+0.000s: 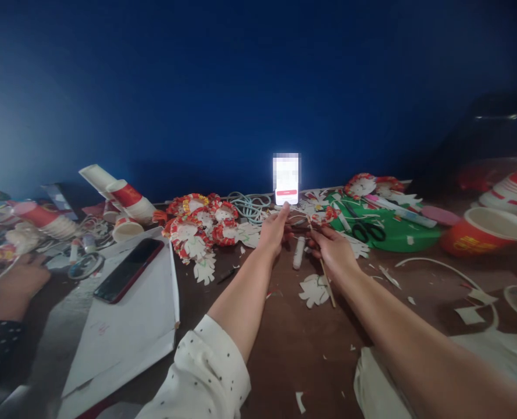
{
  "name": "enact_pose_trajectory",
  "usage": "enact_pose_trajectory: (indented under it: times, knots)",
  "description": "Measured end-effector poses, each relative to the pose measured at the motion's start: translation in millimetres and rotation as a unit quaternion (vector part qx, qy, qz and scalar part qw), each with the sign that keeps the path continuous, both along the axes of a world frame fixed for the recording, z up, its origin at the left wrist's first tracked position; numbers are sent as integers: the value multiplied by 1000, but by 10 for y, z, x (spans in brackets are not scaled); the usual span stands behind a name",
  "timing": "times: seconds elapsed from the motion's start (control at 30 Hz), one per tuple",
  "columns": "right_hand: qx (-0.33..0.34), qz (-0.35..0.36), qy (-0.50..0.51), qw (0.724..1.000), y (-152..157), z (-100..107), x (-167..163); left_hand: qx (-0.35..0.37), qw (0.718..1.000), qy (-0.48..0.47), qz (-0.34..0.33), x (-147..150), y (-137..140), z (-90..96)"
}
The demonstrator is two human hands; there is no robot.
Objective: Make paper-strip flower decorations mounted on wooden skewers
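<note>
My left hand [274, 231] is closed in a pinch in front of the lit phone [286, 180], its thumb overlapping the screen's lower edge. What it pinches is too small to make out; a thin pale loop shows between my hands. My right hand [334, 251] is closed around a thin wooden stick [327, 283], which slants down toward me. Between my wrists are a white tube [299, 253], like a glue stick, and a white paper cutout [314, 290] with scalloped edges.
Red-and-white paper crafts [192, 224] and a pale coiled cable [252, 206] lie left. Black-handled scissors [368, 231] rest on green sheet [415, 239], right. A dark phone [129, 270] lies on white board [122, 343]. Paper cups [471, 233] stand right. Another person's hand [20, 282] is far left.
</note>
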State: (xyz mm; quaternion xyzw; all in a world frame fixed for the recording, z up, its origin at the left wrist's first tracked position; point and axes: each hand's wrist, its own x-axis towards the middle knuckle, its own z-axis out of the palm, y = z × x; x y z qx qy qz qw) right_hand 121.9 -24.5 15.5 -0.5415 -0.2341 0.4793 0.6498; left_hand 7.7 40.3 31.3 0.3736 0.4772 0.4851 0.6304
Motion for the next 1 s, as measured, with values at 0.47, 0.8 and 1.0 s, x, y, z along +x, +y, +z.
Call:
enact_pose_trajectory:
  times: [0.47, 0.8, 1.0]
  knots:
    - [-71, 31, -42, 996, -47, 55, -97, -57, 995, -5, 87, 17, 77, -55]
    - [19, 97, 89, 991, -62, 85, -115, -89, 990, -107, -11, 60, 11, -51]
    - [15, 101, 96, 990, -25, 78, -62, -66, 989, -113, -69, 88, -10, -78]
